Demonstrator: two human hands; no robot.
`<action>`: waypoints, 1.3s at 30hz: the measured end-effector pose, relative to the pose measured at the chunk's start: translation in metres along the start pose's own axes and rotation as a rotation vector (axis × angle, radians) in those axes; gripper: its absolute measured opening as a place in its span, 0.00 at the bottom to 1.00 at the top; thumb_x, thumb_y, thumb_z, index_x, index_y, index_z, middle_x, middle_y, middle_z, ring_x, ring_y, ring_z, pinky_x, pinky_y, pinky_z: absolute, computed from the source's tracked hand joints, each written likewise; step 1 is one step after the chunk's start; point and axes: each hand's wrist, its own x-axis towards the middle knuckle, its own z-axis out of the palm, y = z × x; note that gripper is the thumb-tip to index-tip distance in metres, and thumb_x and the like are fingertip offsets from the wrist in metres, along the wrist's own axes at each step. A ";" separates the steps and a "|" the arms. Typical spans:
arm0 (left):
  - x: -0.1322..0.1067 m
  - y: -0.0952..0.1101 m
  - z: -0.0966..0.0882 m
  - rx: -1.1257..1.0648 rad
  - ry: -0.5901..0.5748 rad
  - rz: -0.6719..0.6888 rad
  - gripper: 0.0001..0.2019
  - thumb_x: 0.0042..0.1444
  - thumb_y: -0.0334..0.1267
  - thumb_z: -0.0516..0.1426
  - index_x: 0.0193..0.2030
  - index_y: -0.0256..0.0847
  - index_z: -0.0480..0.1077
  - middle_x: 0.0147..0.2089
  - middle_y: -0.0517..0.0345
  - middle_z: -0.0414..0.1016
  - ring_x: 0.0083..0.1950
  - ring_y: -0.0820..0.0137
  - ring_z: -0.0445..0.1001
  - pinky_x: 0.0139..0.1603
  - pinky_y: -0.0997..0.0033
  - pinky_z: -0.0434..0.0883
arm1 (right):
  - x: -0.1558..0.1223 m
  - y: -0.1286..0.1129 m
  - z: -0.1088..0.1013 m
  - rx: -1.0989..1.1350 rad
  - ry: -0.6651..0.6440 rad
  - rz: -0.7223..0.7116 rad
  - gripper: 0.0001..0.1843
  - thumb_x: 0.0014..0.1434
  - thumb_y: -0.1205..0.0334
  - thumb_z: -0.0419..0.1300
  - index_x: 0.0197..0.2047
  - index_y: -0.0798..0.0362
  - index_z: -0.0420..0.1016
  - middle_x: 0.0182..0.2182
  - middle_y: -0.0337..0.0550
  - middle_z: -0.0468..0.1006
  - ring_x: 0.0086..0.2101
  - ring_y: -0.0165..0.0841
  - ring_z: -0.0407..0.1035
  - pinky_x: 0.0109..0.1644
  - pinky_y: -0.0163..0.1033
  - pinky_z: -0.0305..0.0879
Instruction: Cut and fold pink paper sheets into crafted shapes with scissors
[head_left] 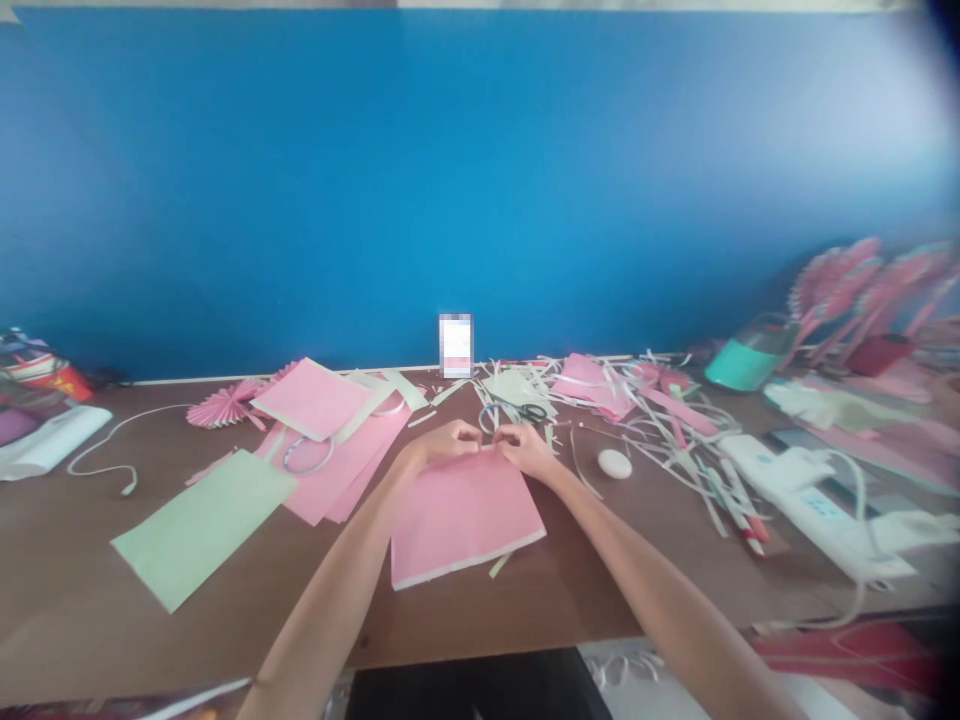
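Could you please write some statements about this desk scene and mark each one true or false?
1. The left hand holds scissors. False: its fingertips meet those of the right hand above a pink sheet, and the scissors lie beyond the hands.
2. A pale green sheet lies left of the pink sheet. True.
3. A white oval object sits on the pale green sheet. False: it sits on the brown table, right of the hands.
4. A white power strip lies toward the table's right side. True.
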 end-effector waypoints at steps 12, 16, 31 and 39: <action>-0.006 0.003 -0.003 -0.028 -0.013 -0.029 0.13 0.49 0.47 0.59 0.30 0.36 0.72 0.31 0.58 0.72 0.34 0.71 0.68 0.37 0.73 0.63 | -0.004 -0.002 0.000 -0.031 0.009 0.031 0.06 0.46 0.66 0.54 0.24 0.55 0.72 0.17 0.32 0.63 0.20 0.24 0.53 0.24 0.31 0.49; -0.011 0.003 -0.001 0.043 0.007 -0.056 0.14 0.49 0.48 0.60 0.34 0.39 0.75 0.34 0.56 0.75 0.35 0.69 0.71 0.35 0.73 0.63 | -0.004 -0.004 0.000 -0.033 -0.014 0.052 0.06 0.45 0.65 0.56 0.23 0.55 0.73 0.18 0.35 0.67 0.21 0.25 0.57 0.23 0.31 0.50; -0.060 -0.004 -0.025 0.214 0.092 -0.162 0.14 0.50 0.48 0.59 0.38 0.40 0.76 0.39 0.54 0.77 0.38 0.66 0.74 0.34 0.73 0.65 | -0.004 -0.005 0.000 -0.055 -0.015 -0.008 0.08 0.45 0.67 0.54 0.23 0.55 0.74 0.19 0.36 0.70 0.22 0.26 0.59 0.26 0.31 0.54; -0.067 -0.010 -0.026 0.118 0.152 -0.129 0.15 0.53 0.45 0.57 0.44 0.40 0.73 0.45 0.51 0.76 0.45 0.64 0.73 0.43 0.71 0.68 | -0.001 0.003 -0.004 -0.022 0.038 -0.032 0.08 0.45 0.67 0.54 0.23 0.55 0.74 0.20 0.38 0.72 0.24 0.28 0.63 0.29 0.32 0.58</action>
